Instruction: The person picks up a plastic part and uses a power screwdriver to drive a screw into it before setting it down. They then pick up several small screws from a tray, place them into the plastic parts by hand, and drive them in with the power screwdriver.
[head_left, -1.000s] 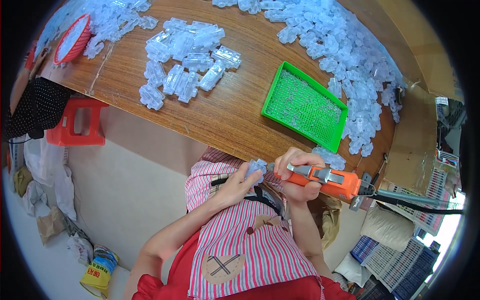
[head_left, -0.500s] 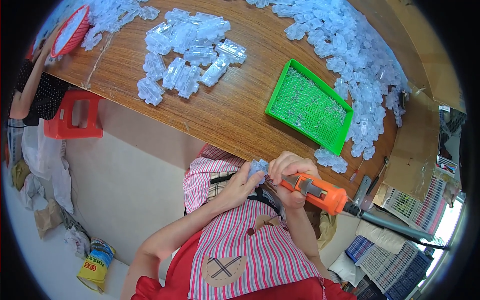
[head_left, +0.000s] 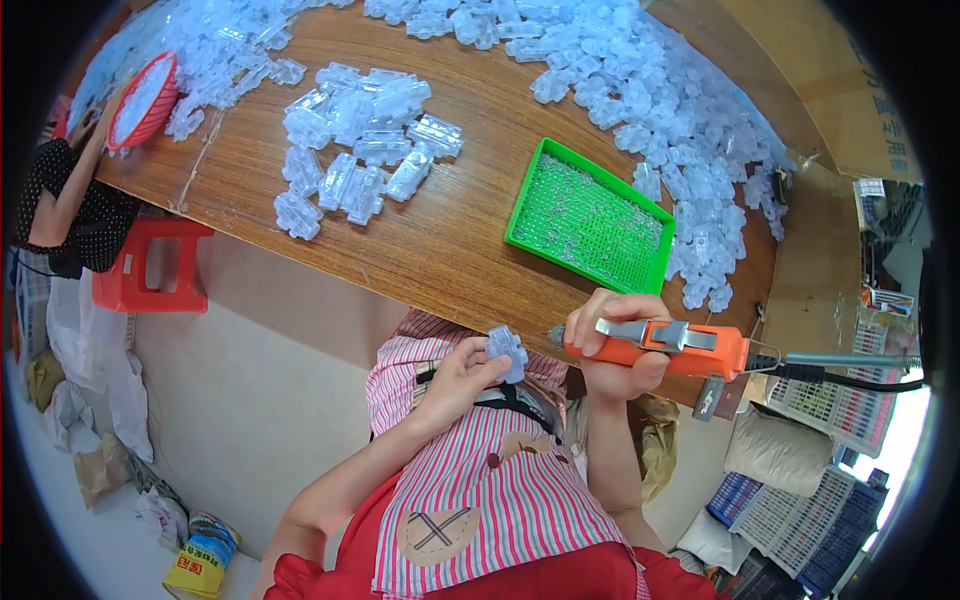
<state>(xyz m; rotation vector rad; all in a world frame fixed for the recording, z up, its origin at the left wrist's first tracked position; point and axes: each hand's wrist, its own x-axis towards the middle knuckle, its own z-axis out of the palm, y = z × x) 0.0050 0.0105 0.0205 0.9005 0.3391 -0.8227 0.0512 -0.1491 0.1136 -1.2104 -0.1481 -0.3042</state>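
Note:
Between the fingertips of my left hand (head_left: 455, 385) is a clear plastic housing (head_left: 508, 354), held just off the table's front edge above my lap. My right hand (head_left: 618, 375) wraps around an orange electric screwdriver (head_left: 708, 350) with a metal lever and a cable trailing right. Its tip points left toward the housing, with a gap between them. Beyond my right hand lies a green mesh tray (head_left: 652, 283) with many small screws in it. A cluster of similar clear housings (head_left: 370, 105) rests on the brown table (head_left: 465, 215), left of the tray.
A large heap of clear housings (head_left: 690, 190) fills the right and far side, against a cardboard wall (head_left: 815, 250). At far left, another person's arm (head_left: 75, 185) is beside a red basket (head_left: 150, 105). A red stool (head_left: 190, 265) stands below the table's left part.
The screwdriver has pulled away from the housing, rightward and up, with my right hand. My left hand still holds the housing, now more exposed. The whole view has shifted slightly.

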